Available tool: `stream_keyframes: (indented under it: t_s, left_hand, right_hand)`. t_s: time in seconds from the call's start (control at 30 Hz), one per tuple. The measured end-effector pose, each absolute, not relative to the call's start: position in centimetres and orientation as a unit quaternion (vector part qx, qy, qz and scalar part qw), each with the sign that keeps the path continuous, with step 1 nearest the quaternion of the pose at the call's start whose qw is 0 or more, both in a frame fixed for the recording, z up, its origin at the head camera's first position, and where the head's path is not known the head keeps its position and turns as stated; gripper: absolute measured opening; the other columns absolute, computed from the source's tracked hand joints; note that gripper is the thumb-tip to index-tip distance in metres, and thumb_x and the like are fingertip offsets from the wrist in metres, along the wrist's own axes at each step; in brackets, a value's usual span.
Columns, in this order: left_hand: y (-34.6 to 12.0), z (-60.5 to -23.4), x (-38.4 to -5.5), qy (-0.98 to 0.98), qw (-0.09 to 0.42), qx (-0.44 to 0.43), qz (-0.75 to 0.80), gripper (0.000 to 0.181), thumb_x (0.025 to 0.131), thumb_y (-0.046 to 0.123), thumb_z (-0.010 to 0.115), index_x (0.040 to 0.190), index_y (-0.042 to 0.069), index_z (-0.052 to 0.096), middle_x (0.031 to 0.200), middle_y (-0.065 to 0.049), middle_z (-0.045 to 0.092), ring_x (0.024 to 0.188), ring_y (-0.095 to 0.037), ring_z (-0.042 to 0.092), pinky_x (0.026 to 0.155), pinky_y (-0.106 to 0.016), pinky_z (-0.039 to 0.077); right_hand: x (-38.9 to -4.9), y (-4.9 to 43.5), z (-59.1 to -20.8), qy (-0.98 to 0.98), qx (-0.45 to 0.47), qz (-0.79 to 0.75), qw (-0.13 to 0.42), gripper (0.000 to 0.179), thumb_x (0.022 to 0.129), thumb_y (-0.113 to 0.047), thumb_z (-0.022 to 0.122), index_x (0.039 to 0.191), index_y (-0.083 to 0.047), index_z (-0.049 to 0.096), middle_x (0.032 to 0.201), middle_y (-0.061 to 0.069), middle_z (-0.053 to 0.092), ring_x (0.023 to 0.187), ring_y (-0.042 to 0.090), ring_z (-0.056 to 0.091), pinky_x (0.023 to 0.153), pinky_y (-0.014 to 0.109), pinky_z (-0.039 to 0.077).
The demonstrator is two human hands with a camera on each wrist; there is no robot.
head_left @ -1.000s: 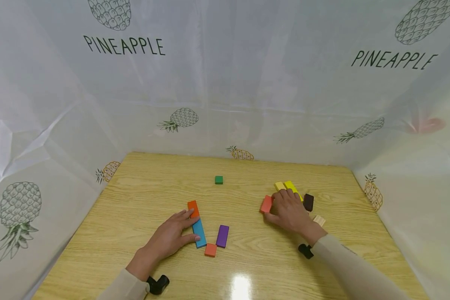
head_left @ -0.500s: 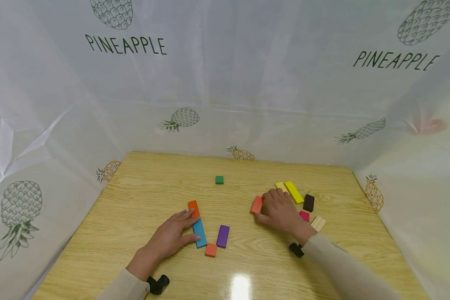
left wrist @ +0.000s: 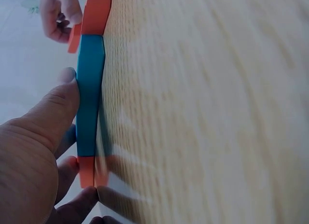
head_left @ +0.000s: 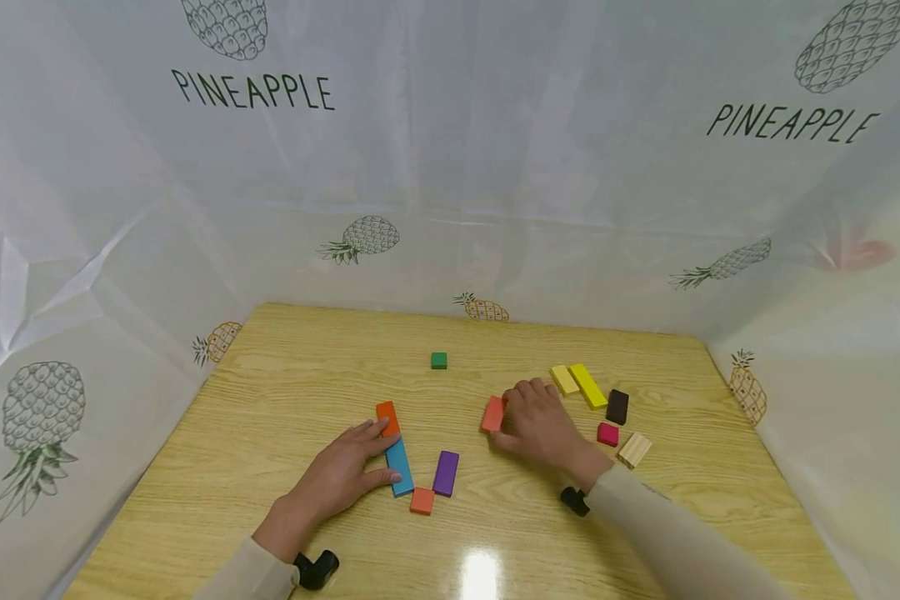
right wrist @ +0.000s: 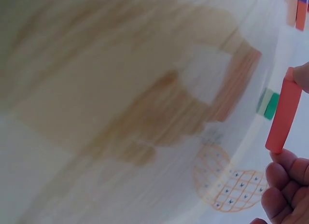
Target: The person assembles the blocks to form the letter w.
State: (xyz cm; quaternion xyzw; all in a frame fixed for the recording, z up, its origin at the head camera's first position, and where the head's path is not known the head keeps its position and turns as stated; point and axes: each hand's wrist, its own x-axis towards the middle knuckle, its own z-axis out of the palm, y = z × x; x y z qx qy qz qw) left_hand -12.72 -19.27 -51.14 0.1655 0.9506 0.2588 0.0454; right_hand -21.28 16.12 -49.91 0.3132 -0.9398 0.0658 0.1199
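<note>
At nine to ten o'clock from purple block [head_left: 446, 473], touching blue block [head_left: 399, 457] and orange block [head_left: 386, 411] with outstretched fingers of left hand [head_left: 337, 475]; at one, pinching red block [head_left: 492, 413] in right hand [head_left: 543, 427]. Beyond green block [head_left: 438, 361] at twelve, reading "PINEAPPLE" on curtain [head_left: 495, 167] at eleven and past one.

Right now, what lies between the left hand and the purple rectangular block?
The blue rectangular block the left hand touches, then bare wood-grain tabletop, in the head view.
</note>
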Motion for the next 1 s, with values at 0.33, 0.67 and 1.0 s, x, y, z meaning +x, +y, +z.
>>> stream_keyframes:
  t_s: [0.33, 0.67, 1.0]
  left_hand:
    - [-19.3, -51.2, -12.8, 0.951, 0.044, 0.167, 0.257, 0.067, 0.094, 0.054, 0.075, 0.15, 0.019, 0.063, 0.164, -0.012, 0.047, 0.154, -0.039, 0.04, 0.12, -0.062, 0.039]
    - [-19.3, -51.3, -12.8, 0.949, 0.044, 0.165, 0.264, 0.067, 0.093, 0.054, 0.075, 0.15, 0.019, 0.063, 0.164, -0.011, 0.047, 0.154, -0.039, 0.039, 0.12, -0.063, 0.039]
    - [-19.3, -51.3, -12.8, 0.949, 0.042, 0.166, 0.264, 0.067, 0.094, 0.054, 0.075, 0.149, 0.018, 0.063, 0.164, -0.012, 0.047, 0.154, -0.039, 0.04, 0.121, -0.063, 0.039]
  right_hand:
    - [-20.8, 13.6, -49.7, -0.936, 0.336, 0.065, 0.085, 0.048, 0.094, -0.05, 0.069, 0.111, -0.005, 0.067, 0.108, 0.009, 0.062, 0.1, 0.028, 0.051, 0.09, 0.044, 0.045]
    - [-20.9, 11.5, -49.8, -0.928, 0.363, 0.043, 0.066, 0.052, 0.097, -0.055, 0.063, 0.115, -0.007, 0.067, 0.113, 0.006, 0.063, 0.101, 0.025, 0.05, 0.092, 0.041, 0.044]
    - [-20.9, 10.9, -50.1, -0.927, 0.367, 0.033, 0.071, 0.051, 0.095, -0.054, 0.066, 0.115, -0.006, 0.068, 0.11, 0.007, 0.063, 0.097, 0.025, 0.051, 0.086, 0.039, 0.045]
